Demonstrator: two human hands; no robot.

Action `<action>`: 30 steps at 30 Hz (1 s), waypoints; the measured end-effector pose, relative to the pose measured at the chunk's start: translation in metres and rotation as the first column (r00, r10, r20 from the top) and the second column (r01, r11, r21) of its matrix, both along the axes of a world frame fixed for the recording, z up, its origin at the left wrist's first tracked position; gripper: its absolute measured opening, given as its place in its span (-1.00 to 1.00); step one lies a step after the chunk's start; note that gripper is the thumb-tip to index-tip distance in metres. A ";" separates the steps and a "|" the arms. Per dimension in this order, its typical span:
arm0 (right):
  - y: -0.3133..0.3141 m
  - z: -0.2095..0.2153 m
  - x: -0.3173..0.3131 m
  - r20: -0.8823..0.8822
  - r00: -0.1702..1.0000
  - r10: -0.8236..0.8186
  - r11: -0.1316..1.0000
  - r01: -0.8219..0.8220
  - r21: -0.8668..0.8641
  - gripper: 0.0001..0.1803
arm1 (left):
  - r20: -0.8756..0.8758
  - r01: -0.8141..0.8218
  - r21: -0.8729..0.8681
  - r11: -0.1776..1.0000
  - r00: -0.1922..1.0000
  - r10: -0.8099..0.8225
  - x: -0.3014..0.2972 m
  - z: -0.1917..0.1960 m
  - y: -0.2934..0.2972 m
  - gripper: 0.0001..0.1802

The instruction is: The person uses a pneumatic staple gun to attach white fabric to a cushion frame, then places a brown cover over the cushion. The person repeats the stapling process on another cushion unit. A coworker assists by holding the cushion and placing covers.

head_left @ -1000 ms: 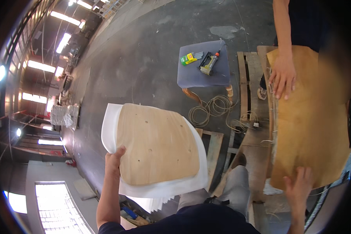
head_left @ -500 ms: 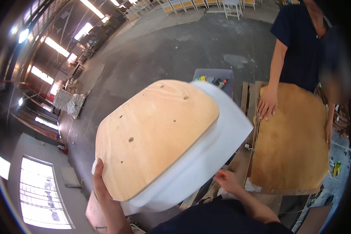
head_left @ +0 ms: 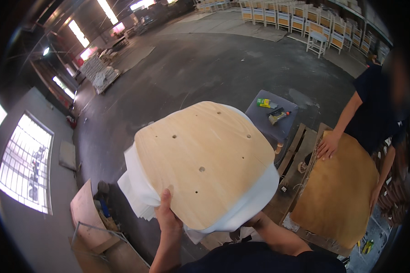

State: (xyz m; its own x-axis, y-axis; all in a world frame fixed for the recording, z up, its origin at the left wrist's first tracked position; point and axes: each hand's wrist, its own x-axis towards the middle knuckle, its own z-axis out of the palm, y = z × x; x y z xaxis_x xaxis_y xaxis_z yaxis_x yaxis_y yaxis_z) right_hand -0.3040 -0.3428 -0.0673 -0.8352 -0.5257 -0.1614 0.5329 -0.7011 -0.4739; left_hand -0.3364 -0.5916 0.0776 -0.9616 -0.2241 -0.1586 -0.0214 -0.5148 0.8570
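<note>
Before the torso (head_left: 250, 258), a drilled plywood panel (head_left: 214, 152) over white padding (head_left: 250, 198) is clamped by the left hand (head_left: 169, 218), while the right hand (head_left: 256, 220) is half-hidden below, its grip impossible to tell.

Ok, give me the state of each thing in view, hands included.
Wooden board: raised, tilted, holed face showing.
White padding: under the board, jutting past its near-right edge.
Left hand: gripping the board, thumb on top.
Right hand: by the padding, partly hidden.
Stool: upright.
Staple gun: lying on the stool.
Tan sheet: spread out, under a co-worker's hand.
</note>
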 end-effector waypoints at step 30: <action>0.088 0.238 0.146 -0.066 0.796 -0.602 0.763 0.598 0.247 0.03 | -0.270 0.722 0.190 0.665 0.690 -0.672 0.039 -0.023 -0.005 -0.12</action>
